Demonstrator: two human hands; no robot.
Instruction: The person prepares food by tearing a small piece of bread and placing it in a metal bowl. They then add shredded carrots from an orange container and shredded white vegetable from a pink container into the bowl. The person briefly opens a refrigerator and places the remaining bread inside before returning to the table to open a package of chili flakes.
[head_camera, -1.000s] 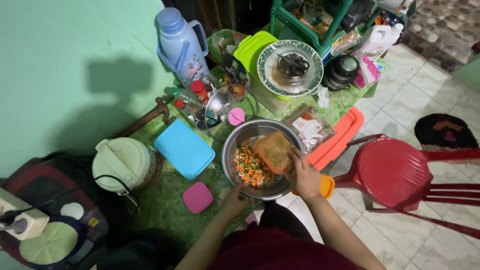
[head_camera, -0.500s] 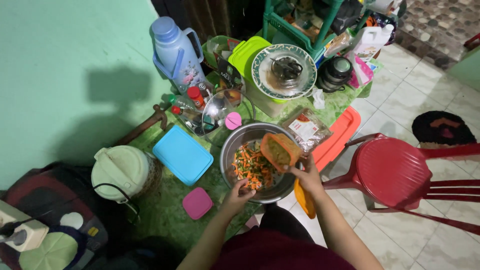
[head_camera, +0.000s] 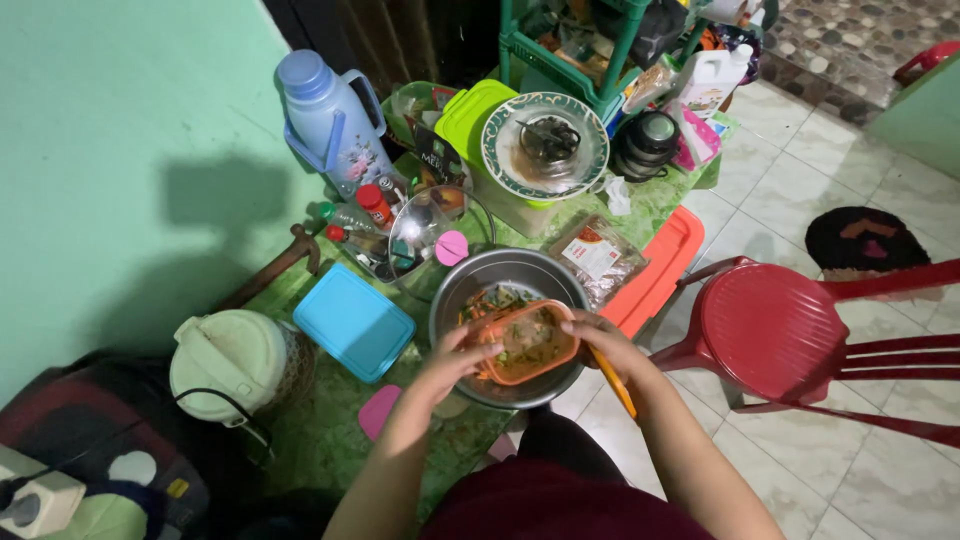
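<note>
Holding the orange tub (head_camera: 522, 345) with both hands, left hand (head_camera: 452, 360) and right hand (head_camera: 600, 340) gripping opposite rims, you keep it over the steel bowl (head_camera: 462, 295) so spills land inside.

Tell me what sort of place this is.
Probably a home kitchen corner. A cluttered table with a green cloth bears a rice cooker, a blue thermos jug and a metal bowl, over which both hands hold an orange container. A red plastic chair stands on the tiled floor.
</note>
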